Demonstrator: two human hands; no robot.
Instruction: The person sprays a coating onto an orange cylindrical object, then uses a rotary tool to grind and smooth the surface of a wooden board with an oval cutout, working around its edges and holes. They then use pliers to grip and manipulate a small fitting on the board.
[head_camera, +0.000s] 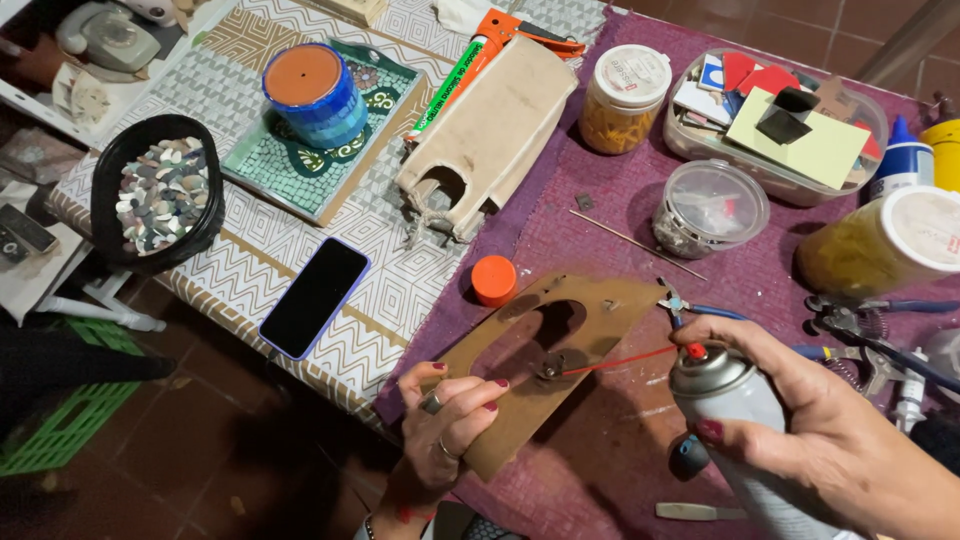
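Brown cutout board is the reference: thin flat sheet with an oval hole, lying tilted over the purple mat at the table edge. Looks light and stiff, probably flexes a bit; best held at the rim, clear of the hole. Left hand at its lower-left edge, fingers curled closed, pinching the board. Right hand, right of the board, wraps the spray can; smooth metal, likely slippery. Fingers closed round it, one on the nozzle, red straw aimed at small hardware by the hole. Orange cap just above the board.
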